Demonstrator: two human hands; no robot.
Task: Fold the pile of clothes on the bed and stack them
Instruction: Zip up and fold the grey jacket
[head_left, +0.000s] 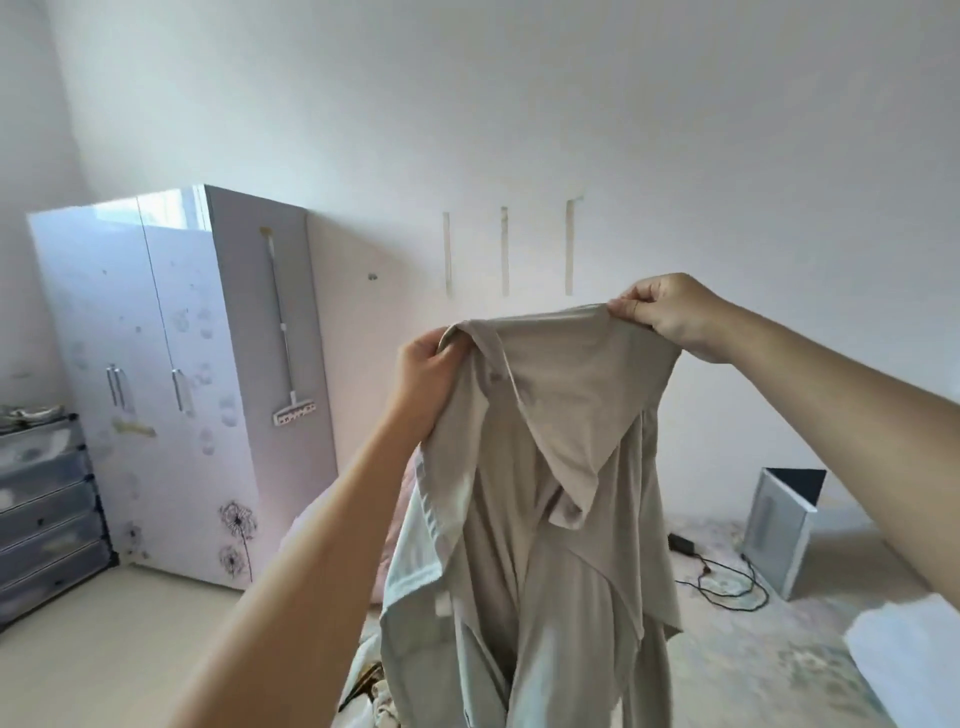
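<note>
Left hand (426, 371) and right hand (662, 306) pinch the beige garment (561, 467) aloft by its top edge, unfolded, no stack visible — early going, I'd say.

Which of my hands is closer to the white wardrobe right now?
Left. The left hand grips the beige garment just right of the white wardrobe; the right hand pinches the garment's far corner, farther away.

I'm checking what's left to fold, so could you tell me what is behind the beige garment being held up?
Behind the beige garment, a pale green cloth and a pink edge show at its left. Whatever lies directly behind it is covered.
</note>
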